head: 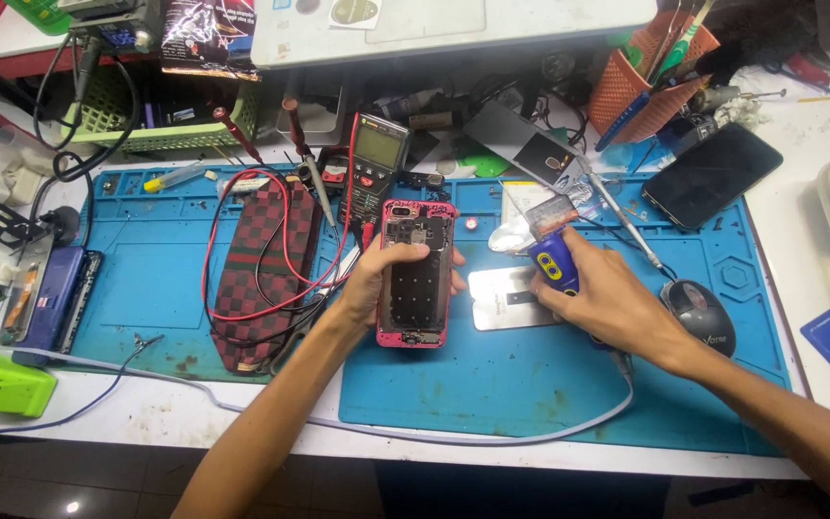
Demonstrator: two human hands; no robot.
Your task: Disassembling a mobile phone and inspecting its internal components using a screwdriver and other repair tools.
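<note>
The left hand (377, 279) has its grip closed around one opened pink phone (418, 274), held upright on the blue mat (492, 375) at the middle of the desk (175, 413). The right hand (607, 303) grips one blue tool (551, 258) just beside it, above a silver plate (506, 300). One multimeter (375, 163) sits behind with red leads (242, 259); one mouse (703, 315) and one dark phone (711, 175) lie right.

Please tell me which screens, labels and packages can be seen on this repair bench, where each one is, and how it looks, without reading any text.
Multimeter screen: behind the pink opened phone, rectangular, grey-green, in a dark case.
Dark phone: far right on the mat, face up, black blank screen.
Glossy package: top, left of centre, dark with red and white print.
Round sticker: on the grey laptop lid at the top, pale.
Blue tool label: in the right hand, yellow ovals on blue.
</note>
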